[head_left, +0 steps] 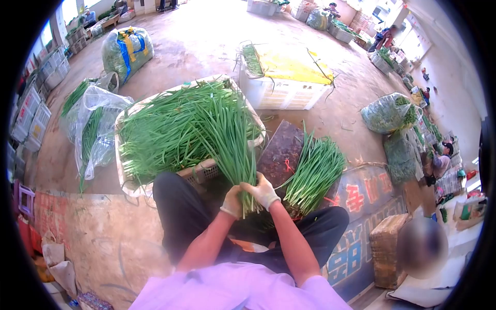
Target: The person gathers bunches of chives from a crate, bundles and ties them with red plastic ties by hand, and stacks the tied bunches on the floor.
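Both hands wear pale gloves and meet around the lower stems of a bunch of green chives. My left hand wraps the stems from the left. My right hand grips the same stems from the right, its fingers close to the left hand's. The leaves fan up and away over the edge of a white plastic crate heaped with loose chives. To the right, another pile of chives lies on a dark board, beside a bit of red tie.
Behind the crate stands a white box with a yellow cover. Left are a clear plastic bag with greens and a large stuffed sack. At right sit a bagged bundle, a cardboard box and a person.
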Available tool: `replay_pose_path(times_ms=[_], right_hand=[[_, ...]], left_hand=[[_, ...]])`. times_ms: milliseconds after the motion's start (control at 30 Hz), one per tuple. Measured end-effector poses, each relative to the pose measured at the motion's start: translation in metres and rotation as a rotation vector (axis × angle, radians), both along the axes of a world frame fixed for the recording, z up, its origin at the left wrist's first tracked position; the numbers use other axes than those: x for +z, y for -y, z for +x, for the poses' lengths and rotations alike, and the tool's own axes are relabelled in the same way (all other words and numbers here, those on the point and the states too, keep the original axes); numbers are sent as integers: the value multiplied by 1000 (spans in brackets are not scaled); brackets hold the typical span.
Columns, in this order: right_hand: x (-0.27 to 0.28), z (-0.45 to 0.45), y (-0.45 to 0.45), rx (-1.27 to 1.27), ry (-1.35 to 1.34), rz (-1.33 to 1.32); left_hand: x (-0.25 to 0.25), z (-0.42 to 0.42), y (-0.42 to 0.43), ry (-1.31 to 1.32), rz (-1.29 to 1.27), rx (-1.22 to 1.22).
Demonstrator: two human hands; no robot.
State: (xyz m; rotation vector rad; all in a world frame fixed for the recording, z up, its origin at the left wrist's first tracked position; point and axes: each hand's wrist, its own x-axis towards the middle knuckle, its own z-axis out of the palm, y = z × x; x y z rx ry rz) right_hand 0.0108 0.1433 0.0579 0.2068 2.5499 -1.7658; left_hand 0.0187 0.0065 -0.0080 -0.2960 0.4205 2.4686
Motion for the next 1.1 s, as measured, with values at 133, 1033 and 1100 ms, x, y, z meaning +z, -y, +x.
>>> replay_pose_path(times_ms=[133,1033,1100], right_hand=[[-11,-10,-14,-37,-22,-171],[-2,-13,-13,-192,-181,-527],[-5,-17,-10,-116,-197,-527]], left_hand=[[-1,-3,1,-111,6,-52],[11,-3,-1,-140,-18,62],[10,-3,1,-118,21,50]])
